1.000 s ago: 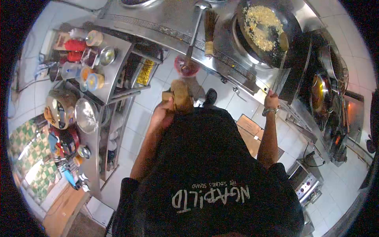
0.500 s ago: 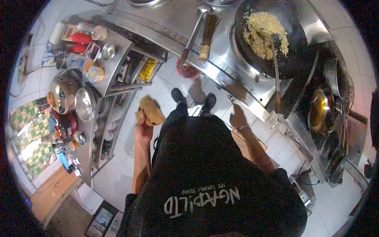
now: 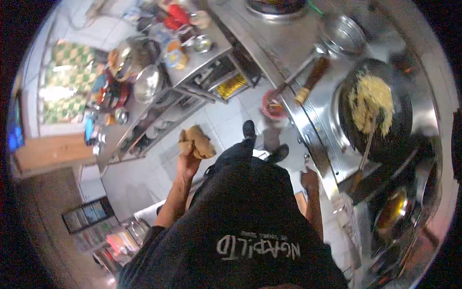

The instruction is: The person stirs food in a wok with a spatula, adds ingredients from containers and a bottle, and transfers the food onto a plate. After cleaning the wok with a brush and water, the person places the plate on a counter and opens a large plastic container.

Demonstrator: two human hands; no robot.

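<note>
My left hand [image 3: 189, 164] is closed around a bunched tan cloth [image 3: 198, 143], held out over the floor to the left of my body. My right hand [image 3: 309, 180] is low at the front edge of the steel stove [image 3: 321, 153], its fingertips close to a small metal knob [image 3: 307, 157]. That hand is dark and blurred, and I cannot tell whether it grips the knob. Beyond it, a black wok [image 3: 403, 115] on the burner holds pale yellow, crumbly food [image 3: 374, 94]. A long-handled ladle [image 3: 369, 144] rests in the food, its handle leaning toward me.
A bundled brush [image 3: 315, 77] and another ladle [image 3: 303, 67] lie on the stove. Near them is a metal pot [image 3: 344, 36]. A red basket [image 3: 274, 107] sits below the edge. Left stands a steel table [image 3: 190, 72] with containers; right, a pan [image 3: 392, 212] of yellow liquid.
My view has turned left, so the stove and wok sit further right. My right hand has come closer to the knob. The cloth stays in my left hand.
</note>
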